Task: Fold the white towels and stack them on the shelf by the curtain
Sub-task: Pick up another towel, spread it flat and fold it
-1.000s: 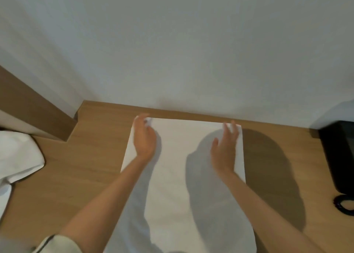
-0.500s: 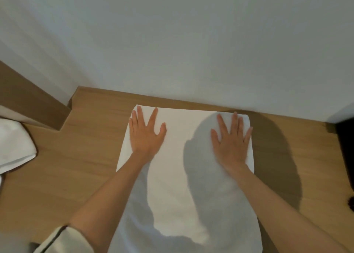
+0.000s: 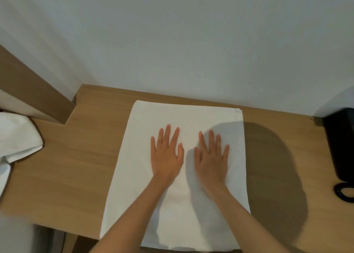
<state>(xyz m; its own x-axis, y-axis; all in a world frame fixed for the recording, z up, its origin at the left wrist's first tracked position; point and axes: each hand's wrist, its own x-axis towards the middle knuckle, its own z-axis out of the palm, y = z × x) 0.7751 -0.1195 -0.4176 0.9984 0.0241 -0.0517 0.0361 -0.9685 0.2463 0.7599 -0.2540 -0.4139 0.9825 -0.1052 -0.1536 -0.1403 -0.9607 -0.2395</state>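
A pale wall (image 3: pixel 191 42) backs a wooden counter (image 3: pixel 76 166), where a white towel (image 3: pixel 183 115) lies spread flat in the middle, its far edge close to the wall. The left hand (image 3: pixel 166 157) and right hand (image 3: pixel 211 161) lie side by side on it, palms down, fingers straight. More white cloth (image 3: pixel 17 136) sits at the far left; a black device (image 3: pixel 341 145) at the right edge
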